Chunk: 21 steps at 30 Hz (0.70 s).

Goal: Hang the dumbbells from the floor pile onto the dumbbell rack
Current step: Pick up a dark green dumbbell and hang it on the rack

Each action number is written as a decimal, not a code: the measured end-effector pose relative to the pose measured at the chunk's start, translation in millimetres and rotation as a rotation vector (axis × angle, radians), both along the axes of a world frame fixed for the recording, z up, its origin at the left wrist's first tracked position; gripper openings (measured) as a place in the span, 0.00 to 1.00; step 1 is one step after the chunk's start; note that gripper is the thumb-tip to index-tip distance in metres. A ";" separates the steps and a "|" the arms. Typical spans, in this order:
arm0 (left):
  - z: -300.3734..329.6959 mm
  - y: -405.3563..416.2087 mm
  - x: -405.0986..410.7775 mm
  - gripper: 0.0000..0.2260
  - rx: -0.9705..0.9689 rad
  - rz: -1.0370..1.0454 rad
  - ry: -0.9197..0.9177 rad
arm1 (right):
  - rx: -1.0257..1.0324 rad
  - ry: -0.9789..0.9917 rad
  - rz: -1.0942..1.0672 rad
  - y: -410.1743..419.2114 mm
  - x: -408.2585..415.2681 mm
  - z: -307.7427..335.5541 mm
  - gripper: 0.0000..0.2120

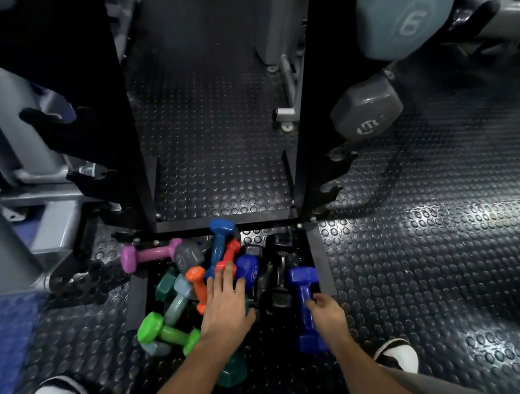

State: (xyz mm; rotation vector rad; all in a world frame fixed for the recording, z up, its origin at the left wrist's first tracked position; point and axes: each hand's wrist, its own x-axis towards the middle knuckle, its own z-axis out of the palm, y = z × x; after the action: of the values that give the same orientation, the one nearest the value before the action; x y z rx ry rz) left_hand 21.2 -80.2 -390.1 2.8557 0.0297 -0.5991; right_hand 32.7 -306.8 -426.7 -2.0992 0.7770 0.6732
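A pile of coloured dumbbells lies on the floor at the foot of the black rack [302,111]. My right hand [328,311] grips the handle of a dark blue dumbbell [305,308] at the pile's right edge. My left hand [227,302] reaches over the pile with straight fingers, its fingertips on a red dumbbell [227,256] and a blue dumbbell head [248,270]. Around them lie a green dumbbell [166,332], an orange one [198,284], a purple one [148,255], a tall blue one [220,241] and black ones [278,273]. Two grey dumbbells [368,108] hang on the rack's right side.
The rack's black hooks [50,119] stick out on the left side and lower right [338,169]. Grey machine frames [19,177] stand at the left. The floor is black studded rubber [434,248]. My shoes [400,357] stand at either side of the pile.
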 end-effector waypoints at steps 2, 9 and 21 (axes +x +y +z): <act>0.0 -0.7 1.6 0.32 0.014 -0.007 0.002 | -0.020 0.015 0.052 -2.4 -3.7 -2.9 0.17; -4.4 9.2 1.1 0.32 0.092 -0.072 0.023 | -0.081 -0.033 0.166 1.6 -10.0 -11.8 0.17; 1.1 20.6 -1.7 0.30 -0.042 -0.057 -0.024 | -0.098 -0.162 0.270 47.6 -3.5 -2.0 0.22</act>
State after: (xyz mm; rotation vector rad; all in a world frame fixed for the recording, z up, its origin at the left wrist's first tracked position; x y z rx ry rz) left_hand 19.5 -59.6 -389.0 2.8310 -0.0674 -0.5698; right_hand 29.2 -259.2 -428.7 -2.3401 0.4493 0.6070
